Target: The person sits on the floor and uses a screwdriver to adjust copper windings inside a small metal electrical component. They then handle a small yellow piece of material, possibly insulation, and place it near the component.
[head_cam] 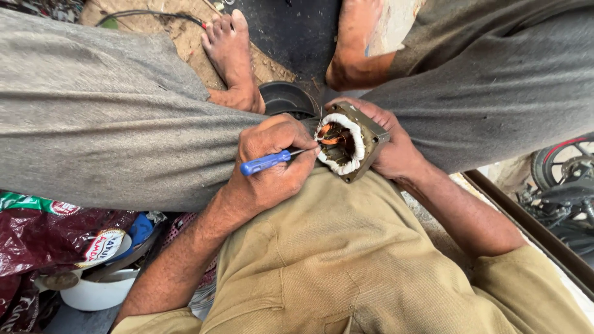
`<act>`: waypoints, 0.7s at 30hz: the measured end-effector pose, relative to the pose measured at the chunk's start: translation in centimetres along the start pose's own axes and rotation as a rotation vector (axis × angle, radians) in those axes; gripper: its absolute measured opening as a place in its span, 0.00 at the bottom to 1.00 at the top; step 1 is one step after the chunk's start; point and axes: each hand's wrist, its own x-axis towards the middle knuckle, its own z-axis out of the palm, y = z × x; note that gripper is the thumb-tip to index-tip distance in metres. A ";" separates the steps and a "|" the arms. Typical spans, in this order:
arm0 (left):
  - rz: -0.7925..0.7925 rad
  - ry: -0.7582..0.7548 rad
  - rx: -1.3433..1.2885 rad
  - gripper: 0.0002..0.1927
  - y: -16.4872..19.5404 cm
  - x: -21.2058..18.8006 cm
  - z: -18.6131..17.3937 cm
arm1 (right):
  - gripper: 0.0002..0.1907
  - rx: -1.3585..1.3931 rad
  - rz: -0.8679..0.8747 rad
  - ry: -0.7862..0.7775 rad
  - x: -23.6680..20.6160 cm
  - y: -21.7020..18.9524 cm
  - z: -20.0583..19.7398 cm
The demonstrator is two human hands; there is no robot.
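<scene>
Head view, looking straight down at someone sitting with knees apart in grey trousers. The left hand (272, 162) has its fingers curled tight around a small blue-handled screwdriver (267, 162), and the thin metal tip pokes into the motor stator (348, 143). That stator is a square metal frame with copper windings wrapped in white tape, sitting right between the knees, just above the tan shirt (334, 260). The right hand (390, 145) cups it from behind, fingers clamped on the frame's far edge, though most of them are hidden by the stator itself, so I can't see the fingertips.

Behind the hands a dark round metal part (286, 99) peeks out, mostly covered. Bare feet (230, 52) rest on the dirt floor at the top. Bottom left is a jumble: a dark red plastic bag (43, 238) and a white bowl (96, 292), partly cut off. A motorbike wheel (566, 162) gets clipped at the right edge.
</scene>
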 end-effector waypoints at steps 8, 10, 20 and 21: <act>-0.043 0.081 -0.149 0.05 3.0 -1.3 -3.5 | 0.30 0.071 0.104 0.038 -0.1 -0.3 -0.4; -0.049 0.015 -0.054 0.07 3.5 -1.6 -4.2 | 0.31 0.121 0.090 0.013 -0.3 -0.5 -0.3; 0.163 -0.285 0.424 0.17 2.3 0.7 -1.1 | 0.40 0.015 0.068 -0.117 -0.9 -1.2 -1.0; 0.178 -0.280 0.417 0.16 2.1 0.6 -1.0 | 0.41 -0.001 0.064 -0.128 -1.0 -1.4 -1.1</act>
